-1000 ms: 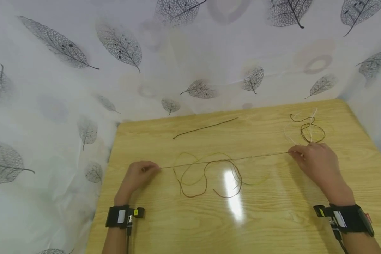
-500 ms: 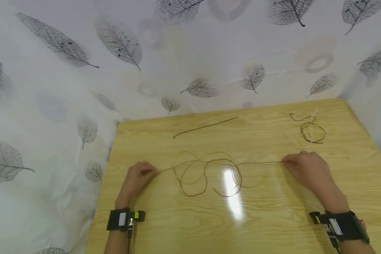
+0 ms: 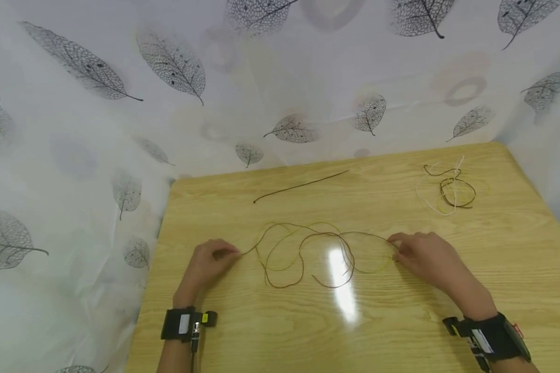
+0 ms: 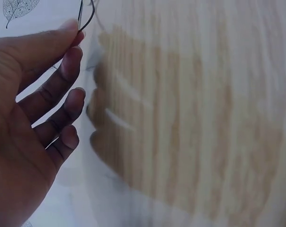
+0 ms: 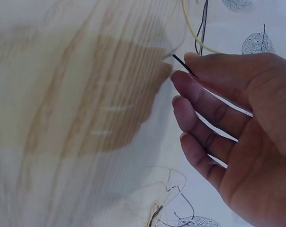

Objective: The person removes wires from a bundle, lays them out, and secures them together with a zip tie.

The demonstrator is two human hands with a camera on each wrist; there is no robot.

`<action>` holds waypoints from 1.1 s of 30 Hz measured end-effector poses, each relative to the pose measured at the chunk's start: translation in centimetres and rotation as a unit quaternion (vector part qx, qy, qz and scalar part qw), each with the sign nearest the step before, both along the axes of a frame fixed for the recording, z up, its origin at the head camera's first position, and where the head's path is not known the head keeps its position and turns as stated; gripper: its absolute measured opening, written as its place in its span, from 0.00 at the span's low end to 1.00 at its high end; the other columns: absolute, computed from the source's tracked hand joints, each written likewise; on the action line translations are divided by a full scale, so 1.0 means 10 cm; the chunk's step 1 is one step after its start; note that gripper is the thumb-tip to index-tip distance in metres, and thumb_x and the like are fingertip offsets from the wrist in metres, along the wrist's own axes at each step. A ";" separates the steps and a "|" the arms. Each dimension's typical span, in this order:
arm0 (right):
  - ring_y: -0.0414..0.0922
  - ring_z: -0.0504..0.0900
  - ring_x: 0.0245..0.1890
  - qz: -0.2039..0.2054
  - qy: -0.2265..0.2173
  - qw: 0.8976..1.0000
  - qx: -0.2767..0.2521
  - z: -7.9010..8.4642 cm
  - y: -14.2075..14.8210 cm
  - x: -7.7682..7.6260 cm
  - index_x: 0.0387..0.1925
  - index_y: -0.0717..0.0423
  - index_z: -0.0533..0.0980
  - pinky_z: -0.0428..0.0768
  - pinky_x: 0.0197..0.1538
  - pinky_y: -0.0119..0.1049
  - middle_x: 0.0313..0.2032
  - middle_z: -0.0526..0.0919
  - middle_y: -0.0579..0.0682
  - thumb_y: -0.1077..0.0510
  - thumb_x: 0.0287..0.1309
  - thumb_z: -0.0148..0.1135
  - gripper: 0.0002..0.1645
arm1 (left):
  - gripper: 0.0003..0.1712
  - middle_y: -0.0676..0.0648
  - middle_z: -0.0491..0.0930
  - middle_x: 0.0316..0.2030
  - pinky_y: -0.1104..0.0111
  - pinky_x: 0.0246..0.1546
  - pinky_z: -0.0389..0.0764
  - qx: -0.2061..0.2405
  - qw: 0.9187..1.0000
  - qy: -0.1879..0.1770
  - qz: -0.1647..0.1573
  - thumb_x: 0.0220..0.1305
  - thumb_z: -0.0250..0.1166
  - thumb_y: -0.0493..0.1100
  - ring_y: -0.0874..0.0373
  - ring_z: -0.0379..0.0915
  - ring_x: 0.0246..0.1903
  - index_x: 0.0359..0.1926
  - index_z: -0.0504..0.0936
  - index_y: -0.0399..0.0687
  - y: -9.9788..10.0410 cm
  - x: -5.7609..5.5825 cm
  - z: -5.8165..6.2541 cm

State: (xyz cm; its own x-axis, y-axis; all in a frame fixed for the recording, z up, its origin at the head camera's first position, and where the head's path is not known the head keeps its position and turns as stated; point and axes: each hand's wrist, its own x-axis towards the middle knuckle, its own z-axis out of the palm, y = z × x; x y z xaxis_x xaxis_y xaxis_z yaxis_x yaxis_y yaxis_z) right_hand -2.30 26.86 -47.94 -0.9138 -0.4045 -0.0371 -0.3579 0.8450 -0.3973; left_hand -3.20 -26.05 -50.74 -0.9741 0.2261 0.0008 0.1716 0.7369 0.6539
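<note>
Your left hand [image 3: 211,263] and right hand [image 3: 425,258] each pinch the thin brown cord [image 3: 366,232], thumb to fingertip. It arcs slack, crossing the yellow cord [image 3: 326,223] and reddish cord [image 3: 284,287] on the desk [image 3: 280,331]; move both hands evenly, lest it snag those loops. Straight dark cord [image 3: 303,185] lies beyond.

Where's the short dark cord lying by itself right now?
In the head view, the short dark cord lies near the far edge of the table, left of the tangled pile and beyond the looped cords.
</note>
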 end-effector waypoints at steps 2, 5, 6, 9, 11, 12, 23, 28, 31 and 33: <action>0.36 0.78 0.22 0.010 0.001 1.000 0.002 0.01 -0.03 0.00 0.53 0.51 0.77 0.74 0.24 0.34 0.29 0.85 0.42 0.55 0.53 0.71 0.24 | 0.04 0.66 0.80 0.33 0.66 0.38 0.77 0.008 1.000 0.017 -0.015 0.59 0.69 0.52 0.67 0.76 0.35 0.36 0.86 0.66 0.01 -0.01 0.02; 0.33 0.76 0.21 0.018 0.013 1.000 0.004 0.02 -0.05 0.01 0.53 0.51 0.77 0.73 0.23 0.32 0.27 0.83 0.40 0.56 0.52 0.71 0.25 | 0.04 0.65 0.81 0.33 0.67 0.36 0.76 0.019 0.998 0.040 -0.036 0.59 0.69 0.52 0.67 0.76 0.35 0.36 0.85 0.65 0.04 -0.03 0.05; 0.33 0.75 0.21 0.021 0.016 1.000 0.003 0.02 -0.05 0.02 0.54 0.51 0.77 0.72 0.23 0.32 0.26 0.82 0.39 0.56 0.51 0.71 0.26 | 0.03 0.65 0.81 0.33 0.67 0.36 0.76 0.022 0.998 0.045 -0.042 0.59 0.69 0.52 0.66 0.76 0.35 0.36 0.85 0.65 0.05 -0.04 0.06; 0.32 0.73 0.20 0.026 0.026 0.999 0.002 0.03 -0.05 0.03 0.53 0.52 0.78 0.71 0.22 0.30 0.25 0.81 0.39 0.56 0.50 0.72 0.26 | 0.03 0.65 0.80 0.34 0.68 0.34 0.75 0.022 0.997 0.050 -0.046 0.60 0.67 0.54 0.67 0.75 0.34 0.35 0.83 0.68 0.07 -0.06 0.09; 0.31 0.72 0.20 0.027 0.029 0.999 0.001 0.03 -0.04 0.03 0.52 0.53 0.78 0.71 0.22 0.30 0.25 0.81 0.39 0.56 0.50 0.72 0.25 | 0.02 0.66 0.80 0.34 0.69 0.32 0.75 0.022 0.998 0.048 -0.044 0.61 0.66 0.55 0.67 0.74 0.33 0.35 0.83 0.68 0.09 -0.07 0.10; 0.31 0.72 0.20 0.027 0.029 0.999 0.000 0.04 -0.04 0.03 0.52 0.53 0.79 0.71 0.22 0.30 0.25 0.81 0.39 0.56 0.51 0.72 0.24 | 0.02 0.66 0.80 0.34 0.69 0.32 0.75 0.026 0.998 0.044 -0.042 0.62 0.66 0.55 0.67 0.74 0.33 0.35 0.83 0.68 0.09 -0.07 0.11; 0.38 0.76 0.23 -0.050 0.012 0.999 0.003 0.17 0.32 -0.06 0.49 0.53 0.81 0.71 0.22 0.34 0.29 0.84 0.44 0.57 0.58 0.64 0.16 | 0.10 0.62 0.82 0.42 0.66 0.39 0.78 0.056 0.998 -0.002 -0.009 0.65 0.62 0.57 0.64 0.76 0.41 0.43 0.83 0.64 0.10 -0.09 0.10; 0.47 0.79 0.28 -0.097 0.048 0.994 0.013 0.22 0.68 -0.23 0.47 0.56 0.81 0.72 0.22 0.38 0.31 0.83 0.51 0.58 0.59 0.63 0.14 | 0.14 0.58 0.82 0.42 0.68 0.37 0.78 0.058 0.998 0.017 0.000 0.65 0.63 0.53 0.62 0.77 0.39 0.50 0.82 0.59 0.02 -0.09 0.10; 0.51 0.79 0.30 -0.118 0.077 0.990 0.018 0.22 0.85 -0.33 0.45 0.56 0.82 0.71 0.20 0.39 0.34 0.83 0.56 0.59 0.58 0.64 0.13 | 0.18 0.56 0.81 0.45 0.69 0.35 0.77 0.065 0.997 0.031 0.009 0.65 0.64 0.50 0.60 0.76 0.39 0.55 0.79 0.56 -0.03 -0.09 0.16; 0.52 0.79 0.31 -0.131 0.095 0.987 0.021 0.21 0.92 -0.39 0.44 0.56 0.83 0.71 0.20 0.40 0.36 0.83 0.57 0.59 0.57 0.66 0.12 | 0.20 0.54 0.79 0.48 0.68 0.35 0.75 0.076 0.996 0.045 0.019 0.65 0.64 0.48 0.58 0.75 0.41 0.57 0.77 0.55 -0.04 -0.11 0.22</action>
